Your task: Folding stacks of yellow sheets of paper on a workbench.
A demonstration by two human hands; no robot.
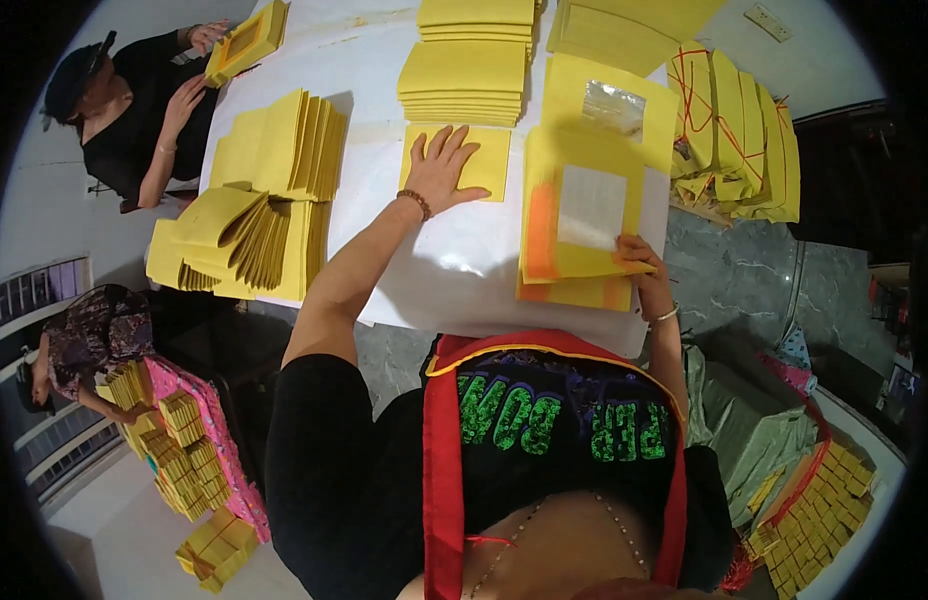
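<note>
My left hand (447, 172) lies flat, fingers spread, on a yellow folded paper (492, 165) in front of me on the white table. At the right, my right hand (652, 280) pinches the near right corner of a yellow paper sheet (636, 210). An orange band (541, 230) and a pale rectangular panel (592, 208) show on that sheet. It rests over more yellow sheets, and one beyond it has a shiny clear patch (614, 108). My right fingertips are partly hidden by the sheet's edge.
Stacks of folded yellow paper stand beyond my left hand (462, 82) and at the table's left (249, 235). A person (134, 110) handles a yellow piece at far left; another works among tied bundles (189, 440). Red-tied yellow bundles (729, 130) stand at right.
</note>
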